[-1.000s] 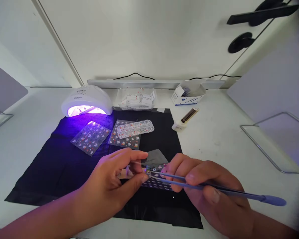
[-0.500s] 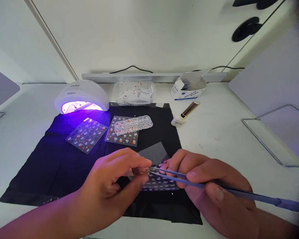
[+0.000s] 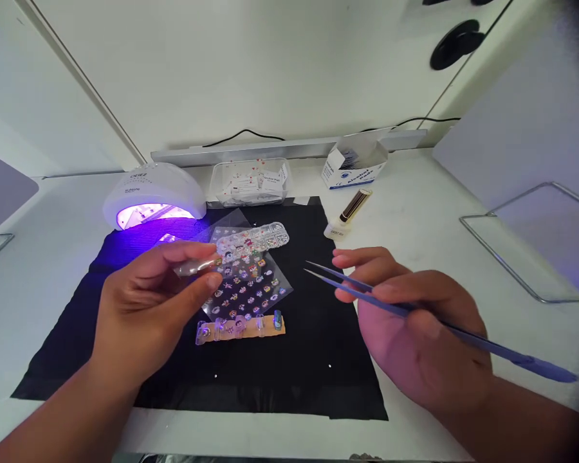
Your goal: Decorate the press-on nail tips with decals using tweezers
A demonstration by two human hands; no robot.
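My left hand [image 3: 147,305] pinches the corner of a clear sticker sheet [image 3: 248,289] between thumb and forefinger and holds it lifted over the black mat [image 3: 313,360]. Just below the sheet, a tan strip with several false nail tips [image 3: 241,326] lies on the mat. My right hand [image 3: 415,328] grips long blue tweezers [image 3: 361,289]. Their tips point left and hang in the air, right of the sheet and apart from it. Nothing shows between the tips.
A lit white UV nail lamp [image 3: 154,196] glows purple at the mat's back left. Behind the sheet lie a clear gem strip [image 3: 255,238], a clear tub of packets [image 3: 248,183], an alcohol pad box [image 3: 352,170] and a small bottle on its side [image 3: 347,212]. A wire stand [image 3: 525,257] sits at the right.
My hands have come apart. The left hand raised the sticker sheet up and to the left, uncovering the nail tip strip. The tweezers drew back to the right and off the sheet.
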